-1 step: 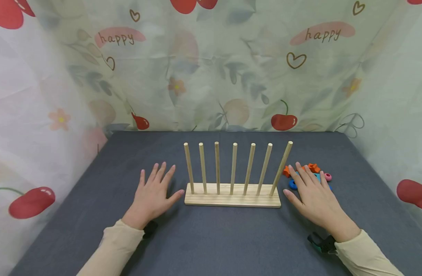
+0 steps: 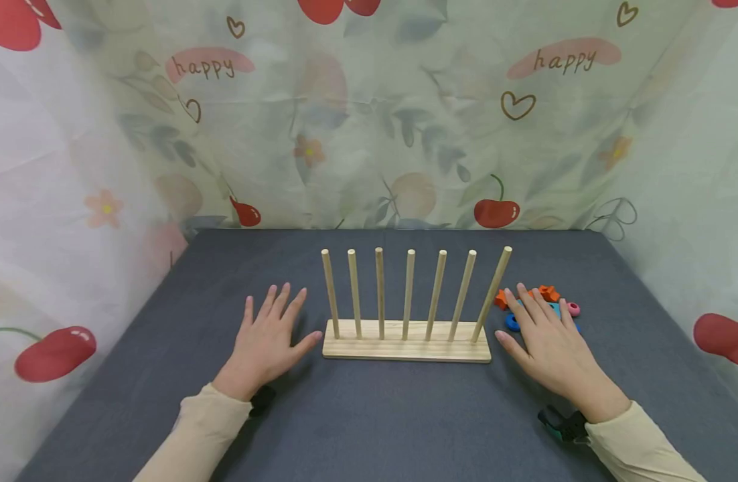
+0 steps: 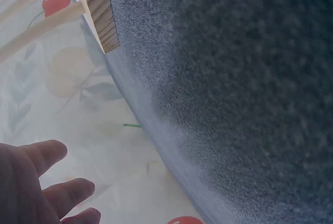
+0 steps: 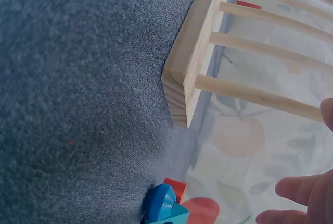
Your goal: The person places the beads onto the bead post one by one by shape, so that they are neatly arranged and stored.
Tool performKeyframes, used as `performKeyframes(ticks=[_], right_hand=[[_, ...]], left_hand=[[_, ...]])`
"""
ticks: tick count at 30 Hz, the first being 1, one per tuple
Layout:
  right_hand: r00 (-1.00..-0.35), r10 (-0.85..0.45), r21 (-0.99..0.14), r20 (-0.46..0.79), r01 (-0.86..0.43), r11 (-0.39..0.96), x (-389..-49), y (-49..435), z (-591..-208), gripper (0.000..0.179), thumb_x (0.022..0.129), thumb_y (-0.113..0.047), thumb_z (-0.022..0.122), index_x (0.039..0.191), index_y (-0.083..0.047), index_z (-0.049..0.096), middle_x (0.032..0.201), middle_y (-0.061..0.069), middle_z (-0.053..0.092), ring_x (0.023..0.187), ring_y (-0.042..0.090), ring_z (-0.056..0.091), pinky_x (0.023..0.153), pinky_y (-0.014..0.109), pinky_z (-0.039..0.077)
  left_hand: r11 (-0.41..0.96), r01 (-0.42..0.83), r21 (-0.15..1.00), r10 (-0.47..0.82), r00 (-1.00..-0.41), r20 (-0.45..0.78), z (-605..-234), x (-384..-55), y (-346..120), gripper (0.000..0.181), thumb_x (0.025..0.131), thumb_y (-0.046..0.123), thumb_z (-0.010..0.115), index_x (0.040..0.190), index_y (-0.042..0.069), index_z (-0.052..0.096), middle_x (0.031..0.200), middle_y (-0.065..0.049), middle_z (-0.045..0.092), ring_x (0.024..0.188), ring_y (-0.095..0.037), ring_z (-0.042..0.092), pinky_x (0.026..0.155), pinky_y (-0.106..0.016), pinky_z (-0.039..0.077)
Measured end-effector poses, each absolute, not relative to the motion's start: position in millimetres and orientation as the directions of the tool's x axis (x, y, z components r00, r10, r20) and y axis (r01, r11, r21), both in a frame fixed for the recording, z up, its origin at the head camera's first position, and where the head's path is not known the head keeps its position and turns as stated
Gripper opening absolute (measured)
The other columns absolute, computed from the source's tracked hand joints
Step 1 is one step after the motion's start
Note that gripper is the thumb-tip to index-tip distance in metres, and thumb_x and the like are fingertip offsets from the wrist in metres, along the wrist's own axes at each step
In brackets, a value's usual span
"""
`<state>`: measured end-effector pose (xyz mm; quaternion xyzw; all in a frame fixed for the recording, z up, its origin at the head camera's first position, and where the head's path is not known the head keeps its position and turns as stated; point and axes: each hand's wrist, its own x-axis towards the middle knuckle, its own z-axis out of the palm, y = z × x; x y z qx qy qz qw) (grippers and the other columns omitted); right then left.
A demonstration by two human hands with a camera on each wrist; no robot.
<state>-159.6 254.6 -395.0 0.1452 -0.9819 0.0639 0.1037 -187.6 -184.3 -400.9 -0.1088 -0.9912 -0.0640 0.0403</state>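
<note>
A pale wooden peg stand (image 2: 406, 351) with several upright rods (image 2: 409, 294) stands mid-table in the head view. Left of it, my left hand (image 2: 265, 347) is spread with straight fingers, its thumb near the base's left end, holding nothing. On the other side my right hand (image 2: 552, 348) is likewise spread and holds nothing. Beyond and partly hidden by its fingers lie small coloured pieces: orange star-like ones (image 2: 549, 293), a blue one (image 2: 511, 323) and a pink one (image 2: 573, 309). In the right wrist view, a blue piece (image 4: 160, 202) sits beside a red-orange piece (image 4: 176, 188).
A dark grey cloth (image 2: 369, 422) covers the table. Patterned fabric (image 2: 369, 120) hangs behind and at both sides. Dark straps are on both wrists, below cream sleeves (image 2: 640, 442). A thin looped cord (image 2: 616, 213) shows by the back right corner.
</note>
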Motion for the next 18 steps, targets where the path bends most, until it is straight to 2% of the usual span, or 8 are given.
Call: performKeyframes(ticks=[11,15,18], right_hand=[[-0.943,-0.265,-0.095,0.201,-0.288,0.953,-158.1,254.4,-393.9,0.075,0.096,-0.048,0.053,0.15,-0.002,0.029,0.155,0.024,0.026,0.14,0.047,0.026,0.109,0.068,0.011],[-0.939,-0.271,-0.098,0.213,-0.297,0.95,-160.4,254.7,-391.7,0.073,0.094,-0.043,0.058,0.148,-0.001,0.034,0.148,0.025,0.039,0.132,0.045,0.04,0.107,0.064,0.025],[-0.938,-0.271,-0.119,0.214,-0.301,0.946,-162.6,254.6,-388.6,0.066,0.093,-0.036,0.062,0.144,0.0,0.041,0.137,0.025,0.051,0.12,0.043,0.052,0.099,0.06,0.039]], left_hand=[[0.967,0.218,0.135,0.205,-0.973,0.102,-403.2,-187.3,-187.7,0.086,0.089,0.065,0.052,0.154,0.015,0.025,0.159,-0.018,0.018,0.148,-0.038,0.011,0.114,-0.063,0.001],[0.966,0.222,0.13,0.212,-0.973,0.088,-399.8,-189.0,-187.9,0.089,0.087,0.059,0.06,0.154,0.013,0.025,0.158,-0.02,0.02,0.147,-0.04,0.015,0.115,-0.06,0.006],[0.965,0.222,0.139,0.216,-0.975,0.054,-393.8,-191.3,-188.0,0.087,0.085,0.046,0.071,0.151,0.008,0.03,0.154,-0.023,0.029,0.143,-0.041,0.026,0.115,-0.057,0.017]])
